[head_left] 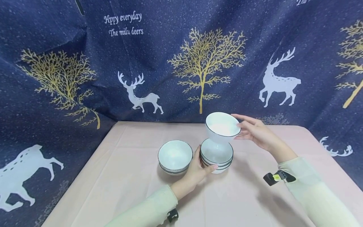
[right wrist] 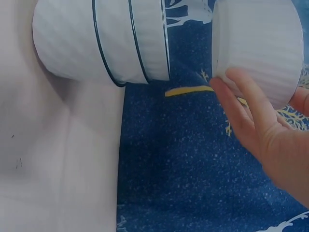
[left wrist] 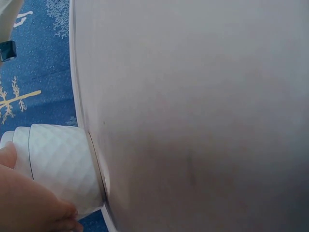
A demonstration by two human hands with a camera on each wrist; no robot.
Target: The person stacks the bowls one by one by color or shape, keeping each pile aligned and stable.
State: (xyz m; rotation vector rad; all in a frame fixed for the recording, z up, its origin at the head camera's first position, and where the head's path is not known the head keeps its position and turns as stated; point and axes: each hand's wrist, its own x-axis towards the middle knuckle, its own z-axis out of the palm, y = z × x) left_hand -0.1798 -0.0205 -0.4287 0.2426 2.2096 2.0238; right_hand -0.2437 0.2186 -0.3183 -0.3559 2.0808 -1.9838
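Observation:
A white bowl (head_left: 221,125) with a dark rim is held in the air by my right hand (head_left: 256,132), its thumb and fingers on the bowl's right side. Directly below it, apart by a small gap in the right wrist view, stands a stack of white bowls (right wrist: 111,43) with dark rims. My left hand (head_left: 196,171) grips this stack from the left, thumb at the front and fingers round the side. Faceted outer walls of the stack (left wrist: 63,162) show in the left wrist view. The undersides of the left fingers are partly hidden.
Left of the stack, close to my left hand, sits a second small stack of bowls (head_left: 175,156) with speckled dark rims. Everything stands on a pale pink tablecloth (head_left: 122,176). A dark blue curtain (head_left: 167,56) with deer and trees hangs behind the table's far edge.

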